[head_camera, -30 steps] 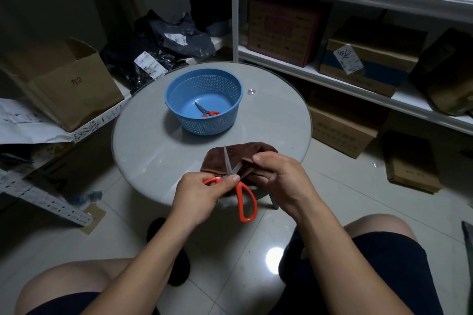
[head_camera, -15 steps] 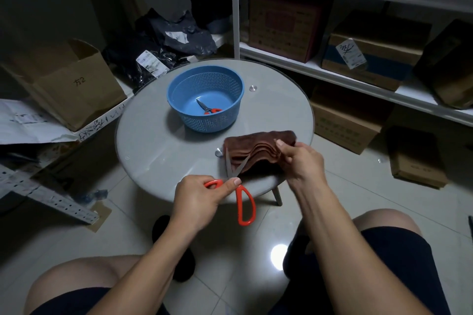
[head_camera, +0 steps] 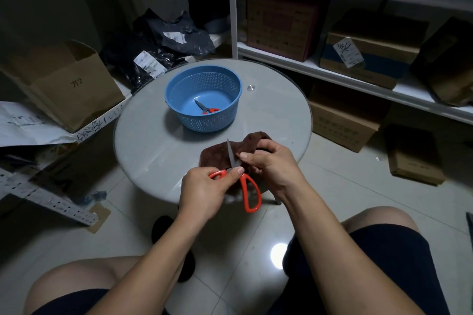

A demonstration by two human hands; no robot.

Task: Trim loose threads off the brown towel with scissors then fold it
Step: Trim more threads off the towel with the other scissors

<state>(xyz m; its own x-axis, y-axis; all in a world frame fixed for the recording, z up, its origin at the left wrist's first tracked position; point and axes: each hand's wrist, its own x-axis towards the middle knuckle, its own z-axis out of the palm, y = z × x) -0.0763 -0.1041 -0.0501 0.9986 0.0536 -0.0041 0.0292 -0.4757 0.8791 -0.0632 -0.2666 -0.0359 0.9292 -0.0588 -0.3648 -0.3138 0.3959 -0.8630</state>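
The brown towel point(head_camera: 217, 155) lies bunched at the near edge of the round glass table point(head_camera: 153, 140). My right hand point(head_camera: 271, 161) pinches a fold of it close to the blades. My left hand point(head_camera: 204, 186) grips the red-handled scissors point(head_camera: 249, 193), thumb on the upper loop, the grey blades pointing up and away over the towel. The lower loop hangs free below the table's edge.
A blue perforated basket point(head_camera: 204, 97) stands mid-table with a second small pair of red scissors point(head_camera: 208, 109) inside. Cardboard boxes point(head_camera: 61, 82) sit to the left, white shelving point(head_camera: 358, 69) with boxes to the right. My knees are below the table.
My right hand has drawn the towel back from a spread-out stretch at the right into a bunch beside the scissor blades. My left hand keeps the scissors in about the same place.
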